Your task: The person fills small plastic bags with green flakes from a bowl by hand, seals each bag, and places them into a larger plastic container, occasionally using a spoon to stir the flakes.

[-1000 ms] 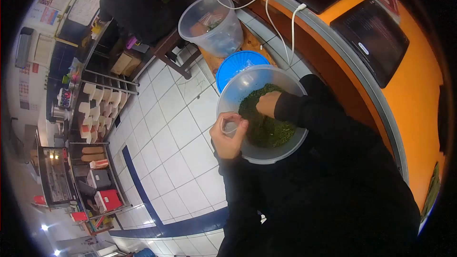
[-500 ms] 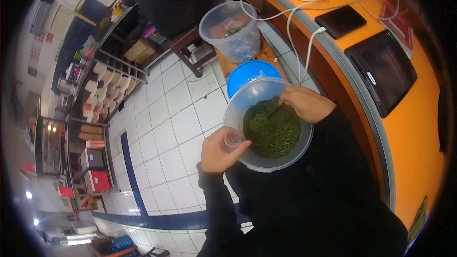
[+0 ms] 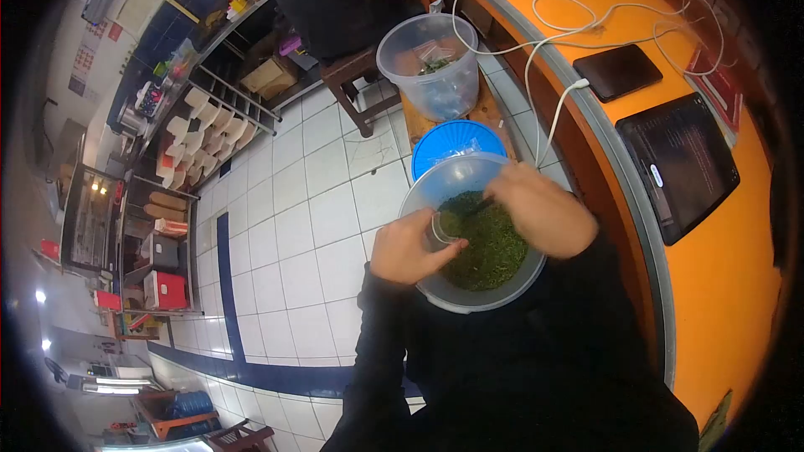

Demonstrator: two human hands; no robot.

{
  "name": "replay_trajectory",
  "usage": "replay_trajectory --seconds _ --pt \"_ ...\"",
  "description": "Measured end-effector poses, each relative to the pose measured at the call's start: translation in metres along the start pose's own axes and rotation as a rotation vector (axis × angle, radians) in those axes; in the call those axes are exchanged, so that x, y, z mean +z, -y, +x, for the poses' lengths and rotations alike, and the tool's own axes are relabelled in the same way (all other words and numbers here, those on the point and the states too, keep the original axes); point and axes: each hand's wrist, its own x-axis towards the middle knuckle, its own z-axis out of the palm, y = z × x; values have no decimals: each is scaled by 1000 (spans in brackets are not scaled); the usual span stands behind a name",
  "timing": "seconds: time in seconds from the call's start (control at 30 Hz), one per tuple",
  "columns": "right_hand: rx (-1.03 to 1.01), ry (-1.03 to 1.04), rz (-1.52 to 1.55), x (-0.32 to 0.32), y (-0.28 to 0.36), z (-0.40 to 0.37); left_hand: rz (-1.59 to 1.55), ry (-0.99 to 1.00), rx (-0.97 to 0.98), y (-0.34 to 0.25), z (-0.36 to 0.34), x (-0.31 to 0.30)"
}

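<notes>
A wide translucent plastic tub rests at my lap, holding a bed of chopped dried green herbs. My left hand is closed around a small clear plastic cup at the tub's left side, its mouth tilted toward the herbs; green shows at the opening. Over the tub's right part, my right hand is closed on a dark-handled spoon, pointing left toward the cup. The spoon's bowl is hard to make out against the herbs.
A blue lid and a clear bucket with small bags stand on a wooden bench beyond the tub. At right, an orange counter carries a tablet, phones and white cables. A person in dark clothes sits ahead.
The spoon, earlier carrying a heap of herbs over the tub, has moved to the cup. The cup has shifted over the herbs, and green now shows in it. The view has shifted slightly.
</notes>
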Motion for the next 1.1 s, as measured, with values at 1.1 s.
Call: replay_trajectory --seconds 1.1 --pt "144 -109 551 82 4 -16 -380 3 -108 19 9 46"
